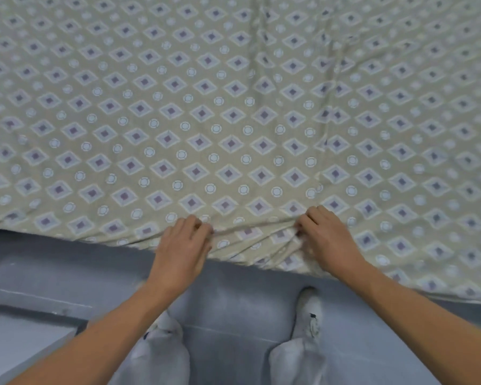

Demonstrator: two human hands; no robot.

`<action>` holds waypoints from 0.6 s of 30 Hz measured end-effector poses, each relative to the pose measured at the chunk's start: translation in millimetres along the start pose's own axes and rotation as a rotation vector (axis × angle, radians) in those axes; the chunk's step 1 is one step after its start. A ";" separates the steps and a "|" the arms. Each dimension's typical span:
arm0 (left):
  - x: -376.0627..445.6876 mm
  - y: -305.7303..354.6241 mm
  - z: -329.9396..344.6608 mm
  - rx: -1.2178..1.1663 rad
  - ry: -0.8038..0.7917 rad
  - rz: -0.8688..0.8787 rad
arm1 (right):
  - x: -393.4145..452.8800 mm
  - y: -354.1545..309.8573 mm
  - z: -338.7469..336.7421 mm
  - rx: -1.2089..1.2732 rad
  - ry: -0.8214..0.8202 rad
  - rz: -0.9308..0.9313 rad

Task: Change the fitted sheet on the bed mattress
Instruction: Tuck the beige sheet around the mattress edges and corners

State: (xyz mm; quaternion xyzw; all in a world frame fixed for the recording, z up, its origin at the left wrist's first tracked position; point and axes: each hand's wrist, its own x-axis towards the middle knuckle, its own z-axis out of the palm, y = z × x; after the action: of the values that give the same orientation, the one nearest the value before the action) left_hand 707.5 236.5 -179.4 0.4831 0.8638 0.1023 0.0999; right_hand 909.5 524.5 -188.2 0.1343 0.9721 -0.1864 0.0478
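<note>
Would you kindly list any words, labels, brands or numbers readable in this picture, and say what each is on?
None: no readable text appears in this view.
The sheet carries only a printed pattern of diamonds and circles, no lettering.
The white shoe has a small dark mark, too small and blurred to read as a logo or word.
The left hand and right hand gripping the sheet's near edge bear no writing.
</note>
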 end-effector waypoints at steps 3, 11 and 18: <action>5.2 45.6 2.6 -0.113 -0.112 0.148 | -49.7 11.9 -8.4 0.019 -0.005 0.076; 21.2 83.2 42.5 0.012 -0.177 0.286 | -87.2 57.1 15.3 0.014 -0.034 0.171; 15.5 124.8 37.5 0.006 -0.225 0.373 | -143.2 85.9 -12.4 0.033 -0.095 0.213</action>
State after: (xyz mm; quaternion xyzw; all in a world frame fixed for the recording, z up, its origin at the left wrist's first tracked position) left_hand 811.4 316.7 -182.4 0.6434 0.7431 0.0617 0.1736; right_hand 1070.3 571.2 -186.3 0.2287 0.9458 -0.2023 0.1109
